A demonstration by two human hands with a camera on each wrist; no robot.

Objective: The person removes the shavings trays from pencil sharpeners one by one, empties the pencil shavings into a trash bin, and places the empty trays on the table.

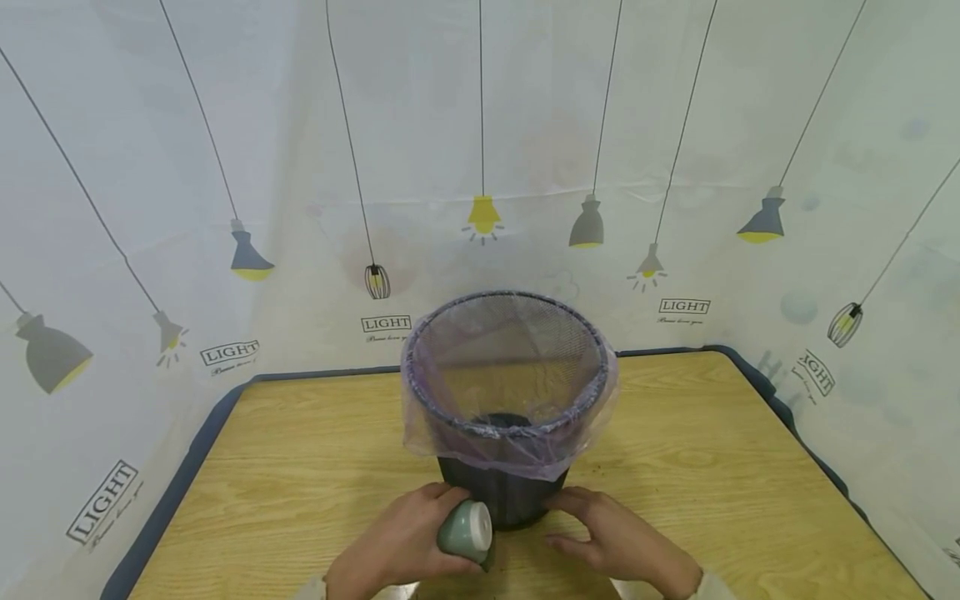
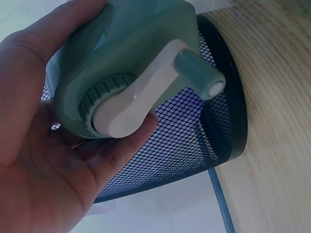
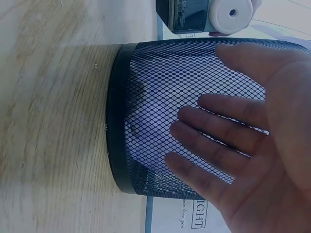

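My left hand (image 1: 401, 533) grips a green pencil sharpener (image 1: 456, 532) with a crank, in front of a black mesh waste bin (image 1: 498, 492). In the left wrist view the sharpener's white crank arm (image 2: 155, 82) ends in a green knob (image 2: 198, 73). Its dark see-through shavings drawer (image 3: 187, 14) shows at the top of the right wrist view. My right hand (image 1: 622, 533) is by the bin's lower right side, fingers extended and holding nothing. In the right wrist view its fingers (image 3: 223, 131) lie over the mesh; whether they touch it I cannot tell.
A thin purple bag (image 1: 420, 417) lines the bin and folds over its rim. The bin stands upright on a wood-grain table (image 1: 315, 450). A white cloth printed with lamps (image 1: 480, 100) surrounds the table, with a dark blue edge (image 1: 202, 442) along it.
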